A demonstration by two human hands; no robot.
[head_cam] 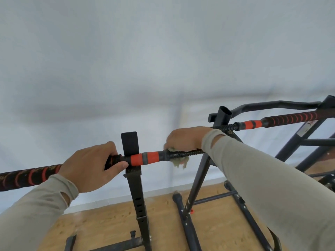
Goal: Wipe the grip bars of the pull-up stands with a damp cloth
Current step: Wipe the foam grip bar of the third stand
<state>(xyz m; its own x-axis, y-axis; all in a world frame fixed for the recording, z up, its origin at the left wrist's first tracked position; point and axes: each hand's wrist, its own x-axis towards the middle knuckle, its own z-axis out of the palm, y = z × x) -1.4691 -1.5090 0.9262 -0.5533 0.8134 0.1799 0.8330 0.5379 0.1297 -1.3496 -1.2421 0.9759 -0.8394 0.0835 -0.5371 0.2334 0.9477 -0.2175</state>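
Two hands work one bar: the right hand (183, 139) curls over a wadded grey cloth (178, 161), pressing it round the ribbed black section of the nearer bar (145, 157), while the left hand (94, 166) grips the patterned sleeve at nine o'clock of the upright post (133, 160). Cloth hangs loose at six o'clock; it could snag on the ribs or slip free. A second bar (282, 119) lies at two o'clock, apparently unwiped.

Home gym or exercise room: black pull-up stands (135, 187), wooden floor (112, 225), plain white wall (126, 60).
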